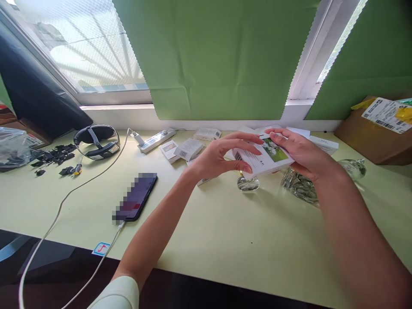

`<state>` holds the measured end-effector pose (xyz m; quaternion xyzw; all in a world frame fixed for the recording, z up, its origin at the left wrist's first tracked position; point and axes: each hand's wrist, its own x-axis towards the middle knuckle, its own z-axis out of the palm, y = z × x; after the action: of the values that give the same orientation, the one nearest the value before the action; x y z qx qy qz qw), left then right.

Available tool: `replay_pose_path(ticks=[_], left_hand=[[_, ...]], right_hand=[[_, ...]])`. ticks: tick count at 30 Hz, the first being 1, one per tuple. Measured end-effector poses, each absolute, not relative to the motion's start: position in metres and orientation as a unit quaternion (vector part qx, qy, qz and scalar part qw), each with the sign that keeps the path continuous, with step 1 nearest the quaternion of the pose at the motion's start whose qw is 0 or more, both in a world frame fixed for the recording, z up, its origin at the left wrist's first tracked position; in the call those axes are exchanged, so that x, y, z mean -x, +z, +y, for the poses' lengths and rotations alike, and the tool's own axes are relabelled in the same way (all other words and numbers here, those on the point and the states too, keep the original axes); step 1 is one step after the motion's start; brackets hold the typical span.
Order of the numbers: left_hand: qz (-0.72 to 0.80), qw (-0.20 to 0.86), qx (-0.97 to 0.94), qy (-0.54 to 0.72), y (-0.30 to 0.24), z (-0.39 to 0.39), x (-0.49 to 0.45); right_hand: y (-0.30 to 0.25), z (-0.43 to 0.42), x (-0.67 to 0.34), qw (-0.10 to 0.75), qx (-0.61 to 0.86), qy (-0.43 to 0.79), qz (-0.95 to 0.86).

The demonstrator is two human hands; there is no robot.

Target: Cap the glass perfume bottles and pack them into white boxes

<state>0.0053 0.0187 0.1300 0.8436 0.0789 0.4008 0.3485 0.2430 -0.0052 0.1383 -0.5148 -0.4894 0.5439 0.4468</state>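
Note:
A white box [262, 165] with a picture of white flowers on green is held tilted above the table. My right hand [301, 150] grips its right end, thumb on top and other fingers partly hidden behind and below. At the left end, near a printed barcode, my left hand [227, 154] has its thumb and fingers curved around the box. Under the box stands a small clear glass bottle [247, 184], its upper part covered. Larger clear glassware [301, 186] lies below my right hand, and another glass piece [355, 168] shows beyond my right forearm.
Several white boxes [189, 149] lie behind my left hand; more white cartons [325, 145] are at the back right. A phone [138, 197] with a cable, a power strip [157, 140] and a headset [98, 143] are leftward. A cardboard box [375, 133] stands far right.

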Motion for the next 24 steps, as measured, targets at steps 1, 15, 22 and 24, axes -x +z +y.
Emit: replay_pose_path(ticks=[1,15,22,24], left_hand=[[0.085,0.347,-0.845,0.398,0.129,0.019,-0.006],[0.099,0.463,-0.852,0.226,0.134,0.027,0.012],[0.128,0.472,-0.848,0.206,0.133,0.024,0.008],[0.133,0.464,-0.846,0.226,0.13,0.023,0.006]], right_hand=[[0.139,-0.006,-0.242,0.447,0.513,0.545,-0.49],[0.147,-0.02,-0.241,0.42,0.471,0.511,-0.583],[0.154,-0.028,-0.237,0.379,0.494,0.485,-0.614],[0.154,-0.029,-0.237,0.38,0.5,0.481,-0.612]])
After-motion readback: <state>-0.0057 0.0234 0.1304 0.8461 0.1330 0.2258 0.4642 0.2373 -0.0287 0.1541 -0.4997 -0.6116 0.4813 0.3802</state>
